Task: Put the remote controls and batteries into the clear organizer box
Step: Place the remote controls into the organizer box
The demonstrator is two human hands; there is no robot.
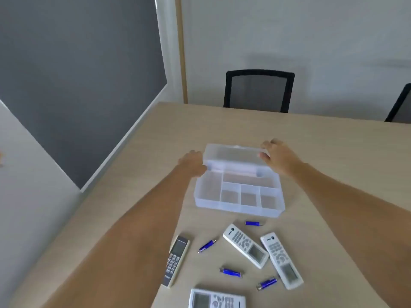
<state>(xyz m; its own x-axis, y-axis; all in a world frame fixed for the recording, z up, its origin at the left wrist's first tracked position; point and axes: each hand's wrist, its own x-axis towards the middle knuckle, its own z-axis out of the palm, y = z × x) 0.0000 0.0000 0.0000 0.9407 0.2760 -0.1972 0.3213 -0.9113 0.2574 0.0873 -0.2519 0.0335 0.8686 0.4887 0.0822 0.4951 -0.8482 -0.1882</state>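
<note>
An office meeting room is shown. A long pale wood-grain table [311, 138] is flanked by black mesh-backed chairs [258, 91], and a grey pinboard [73, 81] is mounted on the plain white wall [322, 36].

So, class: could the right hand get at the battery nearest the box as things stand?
Probably yes. The battery lies alone on the table just in front of the box, nothing covering it; the right hand must first let go of the lid.

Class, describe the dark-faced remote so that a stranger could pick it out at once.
Start at the clear organizer box on the table. Nearer the person lie four remotes; take the leftmost, beside the left forearm. This dark-faced remote alone has a black front; the others are white.
</note>
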